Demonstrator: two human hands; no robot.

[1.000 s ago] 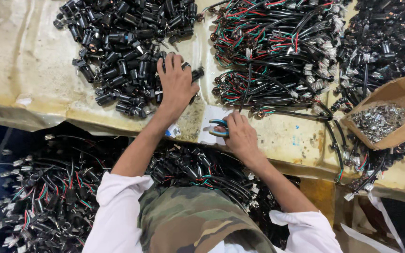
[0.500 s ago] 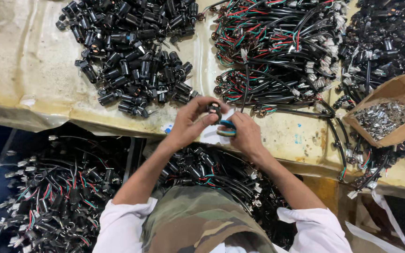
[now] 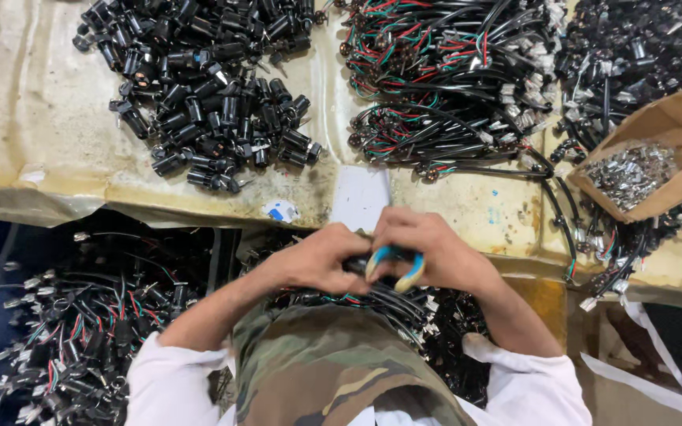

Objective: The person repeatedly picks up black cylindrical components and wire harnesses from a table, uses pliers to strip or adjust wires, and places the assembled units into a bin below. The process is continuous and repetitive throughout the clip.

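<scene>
My left hand point(image 3: 319, 259) and my right hand point(image 3: 433, 251) meet close to my body, just below the table's front edge. The right hand grips a small pair of pliers with blue and yellow handles point(image 3: 394, 264). The left hand's fingers are closed on a small black part point(image 3: 354, 265) pressed against the pliers; most of it is hidden. Black cables with red and green wires point(image 3: 392, 304) lie across my lap under both hands.
On the stained table point(image 3: 25, 150) sit a heap of black cylindrical connectors point(image 3: 207, 95), a pile of wired cable assemblies point(image 3: 451, 79), more at the far right point(image 3: 641, 55), and a cardboard box of small metal pieces point(image 3: 633, 173). A white card point(image 3: 361, 197) lies near the edge. Cable bundles point(image 3: 65, 331) fill a bin at lower left.
My left hand left the connector heap with a part and joined the right hand. Both hands then drew back from the table toward my lap.
</scene>
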